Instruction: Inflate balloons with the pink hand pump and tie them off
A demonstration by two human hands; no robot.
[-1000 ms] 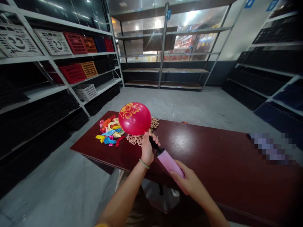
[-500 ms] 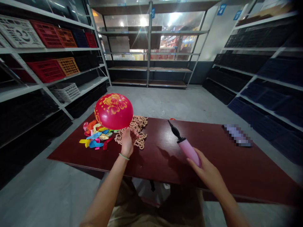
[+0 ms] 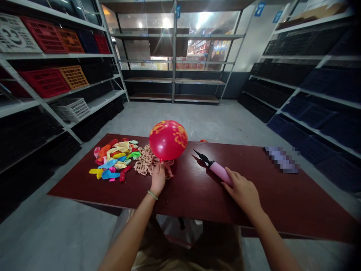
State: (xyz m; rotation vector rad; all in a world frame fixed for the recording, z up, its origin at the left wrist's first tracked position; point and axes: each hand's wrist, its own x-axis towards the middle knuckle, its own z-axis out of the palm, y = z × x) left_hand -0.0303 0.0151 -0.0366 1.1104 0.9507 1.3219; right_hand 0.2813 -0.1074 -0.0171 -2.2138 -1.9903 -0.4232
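Note:
An inflated red balloon (image 3: 168, 141) with a yellow print stands above the table, its neck pinched in my left hand (image 3: 158, 178). My right hand (image 3: 243, 191) is wrapped round the back end of a pink balloon pump (image 3: 221, 173) with a black nozzle. The pump lies low at the tabletop, nozzle pointing to the far left. Behind and left of the balloon is a heap of beige twisted pieces (image 3: 143, 162), partly hidden by it. Farther left lie several uninflated balloons (image 3: 115, 158) in mixed colours.
The dark red-brown table (image 3: 180, 195) spans the front. A blurred flat packet (image 3: 282, 159) lies at its right end. Shelves with crates (image 3: 46, 82) stand left, dark crates fill racks (image 3: 307, 113) right, and a metal rack (image 3: 174, 81) stands behind.
My left hand has brought the balloon rightward and turned it more upright. My right hand has lowered the pump to the tabletop and tipped it flatter.

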